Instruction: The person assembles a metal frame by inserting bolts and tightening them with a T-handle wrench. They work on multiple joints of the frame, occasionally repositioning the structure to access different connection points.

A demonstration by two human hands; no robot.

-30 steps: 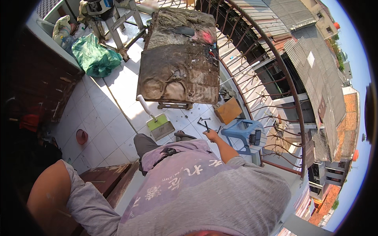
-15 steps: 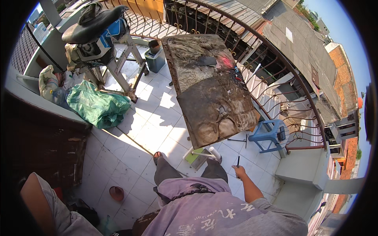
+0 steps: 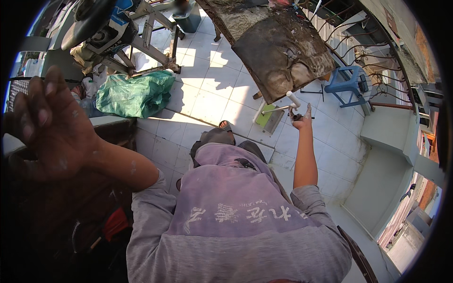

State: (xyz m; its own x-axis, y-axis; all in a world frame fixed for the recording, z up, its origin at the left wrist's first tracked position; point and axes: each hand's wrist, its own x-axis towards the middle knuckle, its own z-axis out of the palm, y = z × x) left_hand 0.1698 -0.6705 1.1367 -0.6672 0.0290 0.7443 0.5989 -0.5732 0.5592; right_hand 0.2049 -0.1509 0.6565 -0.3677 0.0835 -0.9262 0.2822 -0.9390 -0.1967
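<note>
My left hand (image 3: 52,122) is raised at the far left, close to the camera, with fingers apart and slightly bent and nothing in the grasp. My right hand (image 3: 303,123) reaches out ahead, holding a thin dark stick-like tool (image 3: 311,118) sideways; its exact kind is too small to make out. Just beyond that hand is a white cylinder on a bent white rod (image 3: 292,99); whether they touch I cannot tell. Beside it a green and grey flat piece (image 3: 268,119) lies low near the tiles. A worn, dirt-covered tabletop (image 3: 288,61) stands ahead.
A blue plastic stool (image 3: 348,85) stands right of the tabletop, near a curled metal railing (image 3: 387,56). At the left are a green sack (image 3: 134,94), a metal stand (image 3: 151,47) bearing a black seat-like piece, and a grey bin (image 3: 188,19). A pale ledge (image 3: 389,137) borders the right.
My left hand has risen into view at the left. The right arm has stretched forward, bringing the dark tool near the white cylinder. My view has tilted downward.
</note>
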